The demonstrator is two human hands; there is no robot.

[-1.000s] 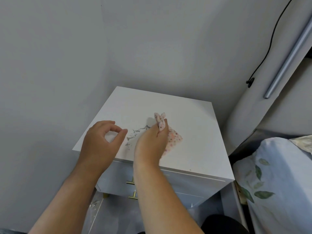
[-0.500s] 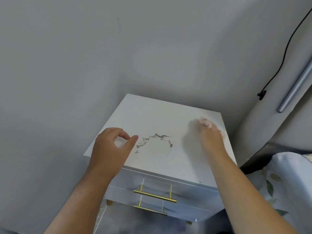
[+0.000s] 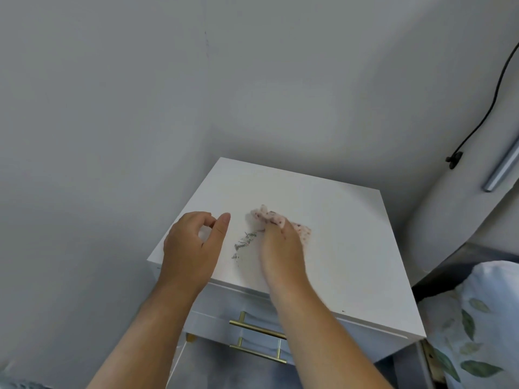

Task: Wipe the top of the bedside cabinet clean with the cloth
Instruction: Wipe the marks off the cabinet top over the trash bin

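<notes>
The white bedside cabinet stands in the room's corner, its flat top facing me. My right hand presses a pink spotted cloth onto the middle of the top; the cloth bunches out beyond the fingers. A streak of grey crumbs lies on the top just left of that hand. My left hand rests at the top's front left corner, fingers curled loosely with thumb and forefinger apart, holding nothing.
Grey walls close in behind and to the left of the cabinet. Two gold drawer handles show on its front. A bed with a leaf-print pillow lies at the right, under a padded headboard, a black cable and a metal bar.
My right hand swept with the cloth from the top's right side back to the middle, next to the crumbs. The crumb arc has shrunk to a short streak. The left hand stayed put.
</notes>
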